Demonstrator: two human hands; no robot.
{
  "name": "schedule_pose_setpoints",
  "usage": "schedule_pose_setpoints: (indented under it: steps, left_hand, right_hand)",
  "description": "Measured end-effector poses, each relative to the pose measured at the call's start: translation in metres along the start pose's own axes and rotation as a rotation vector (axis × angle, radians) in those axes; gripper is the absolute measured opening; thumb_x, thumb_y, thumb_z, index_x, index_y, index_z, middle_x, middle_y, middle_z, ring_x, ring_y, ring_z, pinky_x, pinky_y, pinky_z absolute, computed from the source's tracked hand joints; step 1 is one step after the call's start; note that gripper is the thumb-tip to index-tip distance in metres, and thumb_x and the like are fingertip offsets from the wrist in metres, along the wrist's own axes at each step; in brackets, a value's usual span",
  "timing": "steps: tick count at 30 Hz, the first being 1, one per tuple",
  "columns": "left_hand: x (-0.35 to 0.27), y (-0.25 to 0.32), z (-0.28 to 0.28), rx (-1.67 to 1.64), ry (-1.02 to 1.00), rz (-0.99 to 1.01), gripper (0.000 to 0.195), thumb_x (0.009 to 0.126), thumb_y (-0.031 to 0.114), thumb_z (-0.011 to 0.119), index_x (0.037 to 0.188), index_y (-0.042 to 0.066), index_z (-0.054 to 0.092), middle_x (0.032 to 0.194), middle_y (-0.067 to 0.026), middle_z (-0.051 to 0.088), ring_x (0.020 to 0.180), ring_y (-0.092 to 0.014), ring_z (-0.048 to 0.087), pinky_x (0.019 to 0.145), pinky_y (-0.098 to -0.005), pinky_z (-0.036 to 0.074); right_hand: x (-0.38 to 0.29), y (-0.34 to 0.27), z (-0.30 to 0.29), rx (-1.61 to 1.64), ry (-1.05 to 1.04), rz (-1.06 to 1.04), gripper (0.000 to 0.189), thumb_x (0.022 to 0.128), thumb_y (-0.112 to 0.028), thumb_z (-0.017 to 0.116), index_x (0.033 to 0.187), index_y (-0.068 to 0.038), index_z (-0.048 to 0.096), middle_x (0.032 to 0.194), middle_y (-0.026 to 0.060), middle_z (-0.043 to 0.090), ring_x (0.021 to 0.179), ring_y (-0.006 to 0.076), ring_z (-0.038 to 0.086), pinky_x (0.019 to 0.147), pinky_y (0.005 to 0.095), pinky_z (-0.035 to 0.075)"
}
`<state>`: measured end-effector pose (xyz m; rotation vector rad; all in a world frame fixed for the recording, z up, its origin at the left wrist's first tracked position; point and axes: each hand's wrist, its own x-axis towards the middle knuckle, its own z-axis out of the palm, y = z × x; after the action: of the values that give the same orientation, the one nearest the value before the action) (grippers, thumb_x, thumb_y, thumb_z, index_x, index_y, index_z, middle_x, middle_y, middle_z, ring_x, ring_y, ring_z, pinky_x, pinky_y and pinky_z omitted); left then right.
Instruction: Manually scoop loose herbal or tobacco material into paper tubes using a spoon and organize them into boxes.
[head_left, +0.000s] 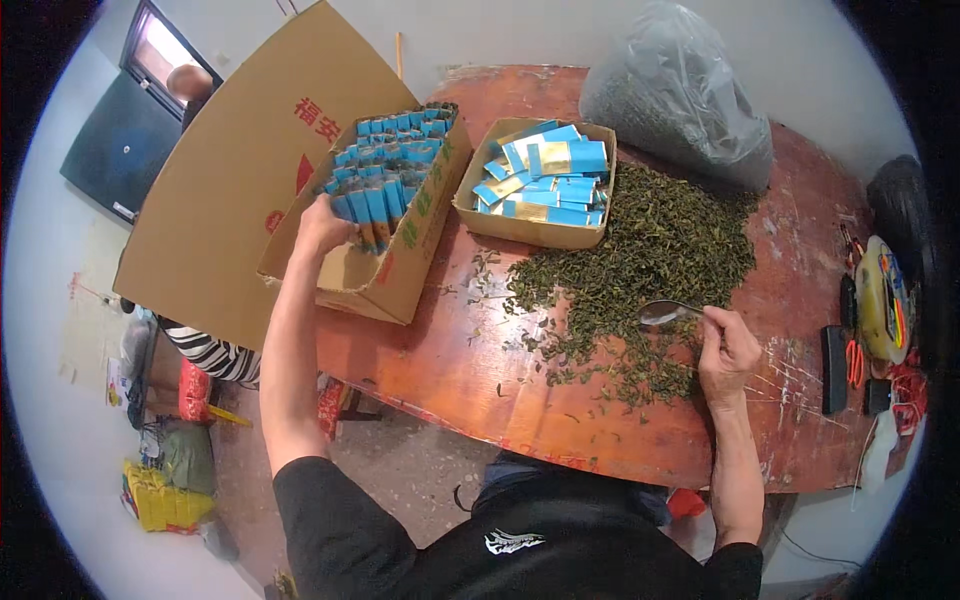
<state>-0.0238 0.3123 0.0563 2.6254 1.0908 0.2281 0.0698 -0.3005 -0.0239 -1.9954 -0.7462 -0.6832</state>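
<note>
My left hand reaches into a long cardboard box, touching the near end of its rows of upright blue packets; whether its fingers grip a packet is hidden. In my right hand is a metal spoon, its bowl over the edge of a heap of dried leaves that look like tea. Between the long box and the heap stands a smaller cardboard box, holding flat blue, white and gold packets lying loosely across one another.
A clear plastic bag filled with dark leaves stands behind the heap. A large cardboard sheet or carton rises at the left. On the red tabletop, dark tools and a tape roll lie far right. A person is at the doorway.
</note>
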Motion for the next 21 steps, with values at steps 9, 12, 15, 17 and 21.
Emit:
schedule_pose_setpoints:
  steps: [9, 12, 15, 17, 21]
  left_hand:
    - [-0.035, 0.022, -0.018, 0.048, 0.377, 0.224, 0.044, 0.080, 0.011, 0.077, 0.121, 0.001, 0.064, 0.109, -0.0215, 0.075, 0.103, -0.040, 0.072, 0.089, -0.0456, 0.056]
    - [-0.057, 0.081, -0.015, -0.083, 0.473, 0.458, 0.025, 0.084, 0.004, 0.069, 0.109, 0.002, 0.066, 0.099, -0.0202, 0.073, 0.094, -0.041, 0.071, 0.083, -0.0473, 0.056]
    - [-0.067, 0.140, -0.002, -0.140, 0.382, 0.708, 0.020, 0.084, 0.005, 0.068, 0.104, 0.001, 0.068, 0.100, -0.0220, 0.071, 0.096, -0.042, 0.070, 0.082, -0.0489, 0.055]
    - [-0.065, 0.176, 0.017, -0.098, 0.284, 0.798, 0.023, 0.083, 0.006, 0.069, 0.105, 0.002, 0.068, 0.102, -0.0223, 0.071, 0.101, -0.042, 0.069, 0.085, -0.0494, 0.055]
    - [-0.058, 0.237, 0.065, -0.043, 0.172, 0.862, 0.033, 0.082, 0.004, 0.068, 0.115, 0.002, 0.067, 0.110, -0.0212, 0.070, 0.106, -0.042, 0.068, 0.091, -0.0514, 0.056]
  right_hand:
    - [0.003, -0.005, 0.000, 0.014, 0.018, -0.018, 0.017, 0.089, 0.010, 0.066, 0.102, 0.000, 0.072, 0.080, 0.0118, 0.069, 0.068, 0.0197, 0.067, 0.062, 0.0300, 0.051]
    - [0.003, -0.004, 0.002, 0.024, 0.000, -0.008, 0.017, 0.089, 0.010, 0.066, 0.101, 0.000, 0.072, 0.079, 0.0118, 0.069, 0.067, 0.0197, 0.067, 0.061, 0.0304, 0.051]
    - [0.002, -0.003, 0.004, 0.002, 0.021, -0.054, 0.017, 0.088, 0.010, 0.067, 0.101, 0.000, 0.072, 0.077, 0.0114, 0.068, 0.065, 0.0194, 0.066, 0.060, 0.0309, 0.050]
    - [0.001, -0.004, 0.004, 0.023, 0.019, -0.017, 0.016, 0.088, 0.010, 0.067, 0.100, 0.000, 0.072, 0.077, 0.0112, 0.068, 0.064, 0.0195, 0.066, 0.058, 0.0312, 0.049]
    - [0.001, -0.007, 0.004, 0.023, 0.013, -0.008, 0.016, 0.087, 0.010, 0.068, 0.099, 0.000, 0.072, 0.076, 0.0114, 0.067, 0.063, 0.0204, 0.065, 0.057, 0.0317, 0.048]
